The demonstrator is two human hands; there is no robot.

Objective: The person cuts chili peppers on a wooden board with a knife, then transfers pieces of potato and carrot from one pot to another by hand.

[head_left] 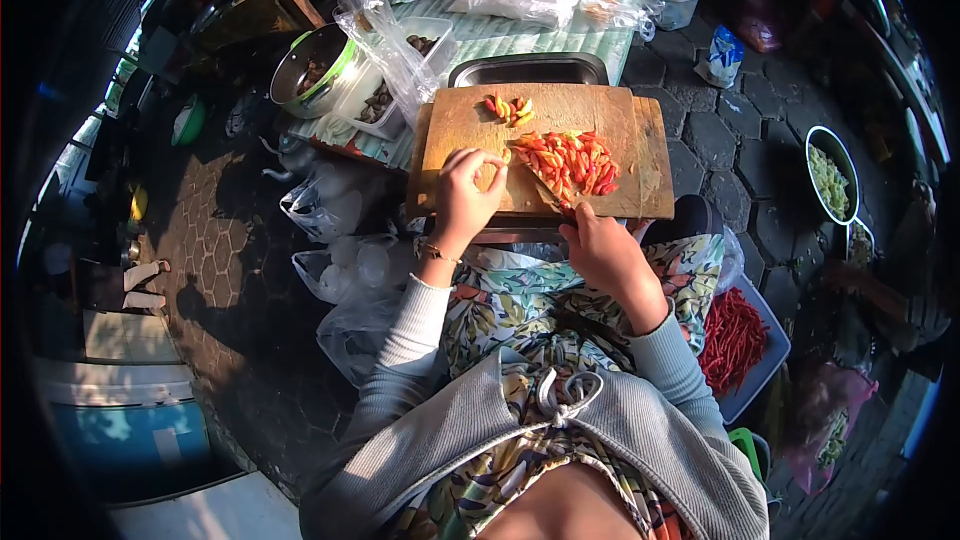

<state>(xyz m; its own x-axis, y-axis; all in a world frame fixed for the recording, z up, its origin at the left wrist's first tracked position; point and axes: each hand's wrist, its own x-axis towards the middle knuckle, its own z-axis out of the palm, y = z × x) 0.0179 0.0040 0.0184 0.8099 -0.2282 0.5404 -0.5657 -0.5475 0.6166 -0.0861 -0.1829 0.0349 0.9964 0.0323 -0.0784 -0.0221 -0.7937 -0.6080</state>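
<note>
A wooden cutting board (460,120) lies across my lap area with a second board edge beneath it. My right hand (608,255) is closed around a knife (543,183), whose blade points up and left along the edge of a heap of cut red-orange chilies (570,162). At the left of the board, my left hand (468,195) has thumb and finger pinched together near the knife's tip; what they hold, if anything, is too small to name. Several small whole chilies (510,110), red and yellow, lie farther back on the board.
Behind the board are a black tray (530,68), a pot (310,70) and clear plastic tubs (368,105). Plastic bags (345,265) lie at left. At right stand a tub of long red chilies (735,345) and a strainer (828,175). Another person's arm (880,300) shows far right.
</note>
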